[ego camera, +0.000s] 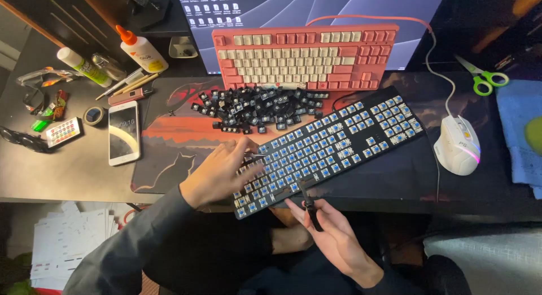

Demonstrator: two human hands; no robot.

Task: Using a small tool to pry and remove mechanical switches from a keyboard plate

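You are well into stripping the black keyboard [330, 151]: nearly all its caps are off, blue switches show, and the pulled black keycaps [257, 108] lie heaped just beyond your left hand [223, 171]. That hand rests flat, fingers spread and holding nothing, pressing on the board's near-left end to steady it. Your right hand [333, 233] sits just below the board's near edge, fingers curled around a small black keycap puller [310, 207], its tip aimed up at the board. The next move, as I judge it, calls for seating that tip squarely over a remaining cap or switch near your left fingertips. The keyboard's long axis runs diagonally, from beside your left hand away up toward the white mouse [457, 145].
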